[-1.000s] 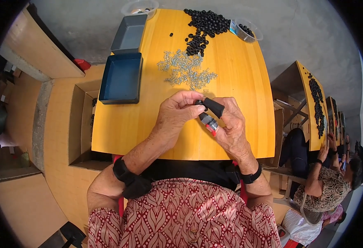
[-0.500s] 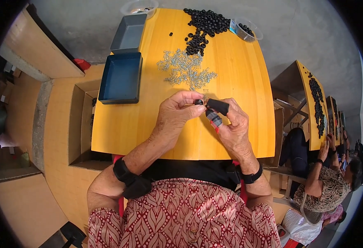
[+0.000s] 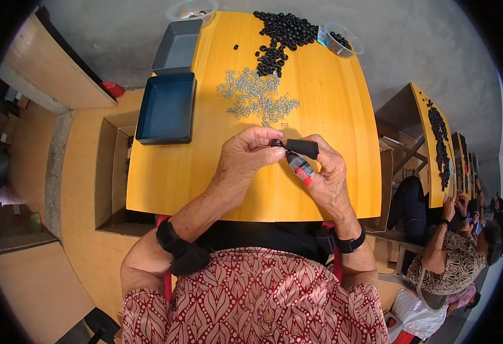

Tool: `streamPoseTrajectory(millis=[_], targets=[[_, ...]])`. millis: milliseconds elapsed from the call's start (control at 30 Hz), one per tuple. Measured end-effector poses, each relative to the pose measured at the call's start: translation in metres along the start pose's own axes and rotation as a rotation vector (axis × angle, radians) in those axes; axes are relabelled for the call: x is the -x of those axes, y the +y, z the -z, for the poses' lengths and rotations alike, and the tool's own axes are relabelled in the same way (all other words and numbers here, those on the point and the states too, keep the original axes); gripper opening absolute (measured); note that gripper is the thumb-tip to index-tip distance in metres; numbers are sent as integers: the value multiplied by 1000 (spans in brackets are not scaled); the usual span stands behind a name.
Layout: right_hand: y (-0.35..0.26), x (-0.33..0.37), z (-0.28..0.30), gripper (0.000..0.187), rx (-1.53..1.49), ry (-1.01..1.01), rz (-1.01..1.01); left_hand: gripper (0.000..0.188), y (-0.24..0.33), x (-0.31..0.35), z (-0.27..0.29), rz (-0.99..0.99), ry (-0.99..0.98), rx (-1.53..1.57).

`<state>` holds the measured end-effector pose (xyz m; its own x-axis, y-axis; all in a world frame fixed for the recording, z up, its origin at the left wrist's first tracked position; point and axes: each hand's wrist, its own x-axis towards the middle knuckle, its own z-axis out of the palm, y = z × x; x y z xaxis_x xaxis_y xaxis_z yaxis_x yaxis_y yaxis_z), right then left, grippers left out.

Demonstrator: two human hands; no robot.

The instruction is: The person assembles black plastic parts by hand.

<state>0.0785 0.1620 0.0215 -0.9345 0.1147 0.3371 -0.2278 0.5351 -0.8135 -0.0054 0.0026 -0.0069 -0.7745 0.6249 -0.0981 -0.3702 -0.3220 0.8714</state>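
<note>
My left hand [image 3: 241, 157] pinches a small round black part [image 3: 276, 143] between thumb and forefinger, above the near half of the yellow table [image 3: 217, 192]. Against the part's right side press the fingertips of my right hand [image 3: 329, 175], closed. Its forefinger wears a black sleeve and its thumb is wrapped in black, grey and red tape. What those fingertips pinch, if anything, is too small to make out. Just beyond the hands lies a spread of small clear, silvery pieces [image 3: 257, 94]. Behind them is a heap of black ring-like parts [image 3: 289, 31].
A dark blue tray [image 3: 165, 109] and a grey tray [image 3: 177, 46] line the table's left edge. Clear plastic bowls [image 3: 343, 41] stand at the far corners. An open carton [image 3: 114, 172] sits below on the left. At right, another person [image 3: 449, 255] works at a similar table.
My right fingertips have moved slightly left and now meet the black part in my left hand. The right thumb has tilted a little. The trays and heaps look unchanged.
</note>
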Motion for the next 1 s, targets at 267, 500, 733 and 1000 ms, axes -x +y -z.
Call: streamPoseTrajectory(millis=[267,500,733,1000], targets=[[-2,1,0,32,226,40,81,26,0,1,0,-3,-18,-2],[-1,1,-1,26,240,45,132,26,2,0,1,8,-45,-50],[2,2,-1,27,441,105,280,26,-1,-1,1,18,-58,1],[-2,1,3,24,315,61,229,25,2,-3,3,10,-60,-2]])
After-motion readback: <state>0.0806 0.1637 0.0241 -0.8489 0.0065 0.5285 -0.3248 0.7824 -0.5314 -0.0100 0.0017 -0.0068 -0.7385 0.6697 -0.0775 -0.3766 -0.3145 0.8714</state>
